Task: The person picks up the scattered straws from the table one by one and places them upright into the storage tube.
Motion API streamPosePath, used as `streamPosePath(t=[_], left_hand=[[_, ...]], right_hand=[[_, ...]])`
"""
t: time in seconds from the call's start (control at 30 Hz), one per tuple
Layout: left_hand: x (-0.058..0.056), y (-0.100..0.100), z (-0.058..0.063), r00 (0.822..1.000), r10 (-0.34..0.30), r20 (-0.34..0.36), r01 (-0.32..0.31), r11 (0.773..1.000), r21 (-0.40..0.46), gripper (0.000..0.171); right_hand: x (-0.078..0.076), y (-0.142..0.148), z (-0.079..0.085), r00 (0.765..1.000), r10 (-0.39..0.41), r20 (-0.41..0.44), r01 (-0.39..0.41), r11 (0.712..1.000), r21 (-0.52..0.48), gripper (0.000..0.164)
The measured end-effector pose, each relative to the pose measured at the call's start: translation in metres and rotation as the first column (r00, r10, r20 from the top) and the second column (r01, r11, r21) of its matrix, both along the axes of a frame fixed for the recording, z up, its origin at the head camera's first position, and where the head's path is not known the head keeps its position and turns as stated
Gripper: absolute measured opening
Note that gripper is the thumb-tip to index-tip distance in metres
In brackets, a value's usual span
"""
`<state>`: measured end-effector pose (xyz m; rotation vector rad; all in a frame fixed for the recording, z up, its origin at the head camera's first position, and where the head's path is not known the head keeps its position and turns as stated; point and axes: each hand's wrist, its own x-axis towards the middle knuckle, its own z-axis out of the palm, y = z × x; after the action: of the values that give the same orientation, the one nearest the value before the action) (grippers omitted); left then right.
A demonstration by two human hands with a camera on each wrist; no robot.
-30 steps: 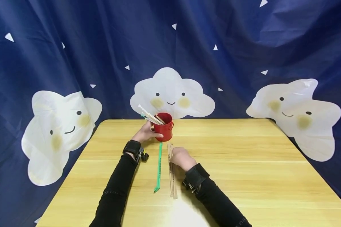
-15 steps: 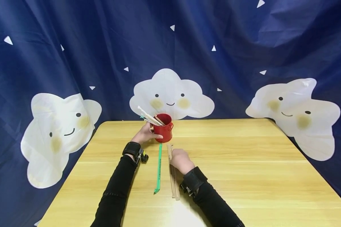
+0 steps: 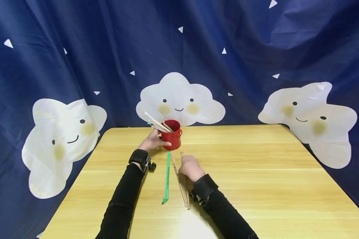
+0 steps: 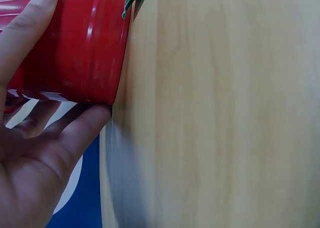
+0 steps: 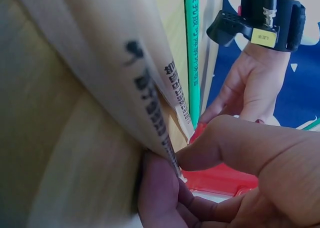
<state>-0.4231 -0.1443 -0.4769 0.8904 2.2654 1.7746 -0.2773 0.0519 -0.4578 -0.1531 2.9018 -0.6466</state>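
My left hand (image 3: 152,140) grips the red bucket (image 3: 175,142) from its left side, thumb across the front and fingers behind. Several paper-wrapped straws (image 3: 158,124) lean leftward out of the bucket. With thumb and index finger, my right hand (image 3: 192,168) pinches a brown paper-wrapped straw (image 5: 150,100) near its far end; printing runs along the wrapper. Another brown wrapped straw (image 3: 177,173) lies slanted to its left, the near ends of both close together. Further left, a green wrapped straw (image 3: 167,176) lies on the table, its far end near the bucket's base.
The light wooden table (image 3: 257,172) extends widely to the right of the hands. Behind it hangs a dark blue curtain (image 3: 245,59) with white smiling clouds. Each wrist wears a black strap (image 3: 139,155) with a small camera.
The two brown straws, side by side earlier, now spread apart at their far ends; the left one has swung toward the green straw. The left hand and bucket stay in place.
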Motion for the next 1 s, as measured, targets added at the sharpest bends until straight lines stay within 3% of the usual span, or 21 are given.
streamPosePath(t=[0.23,0.6,0.8,0.9,1.0], left_hand=[[0.01,0.001,0.01,1.0,-0.001,-0.005,0.001,1.0,-0.003,0.091],[0.008,0.0,0.008,1.0,0.008,-0.016,-0.008,1.0,-0.001,0.092],[0.009,-0.002,0.007,1.0,0.017,0.007,-0.017,1.0,0.0,0.095],[0.01,-0.001,0.008,1.0,0.017,0.0,-0.017,1.0,0.009,0.095],[0.012,0.0,0.008,1.0,0.017,-0.004,-0.017,1.0,0.004,0.094]], right_hand=[[0.001,0.004,0.002,1.0,0.001,0.027,0.001,0.998,-0.063,0.033],[-0.003,0.017,-0.002,0.991,-0.007,0.131,0.037,0.973,-0.229,0.036],[-0.002,0.025,-0.005,0.985,-0.004,0.17,0.07,0.921,-0.382,0.03],[-0.001,0.029,-0.004,0.98,-0.001,0.201,0.1,0.871,-0.481,0.027],[0.0,0.032,-0.004,0.969,0.027,0.246,0.129,0.794,-0.594,0.022]])
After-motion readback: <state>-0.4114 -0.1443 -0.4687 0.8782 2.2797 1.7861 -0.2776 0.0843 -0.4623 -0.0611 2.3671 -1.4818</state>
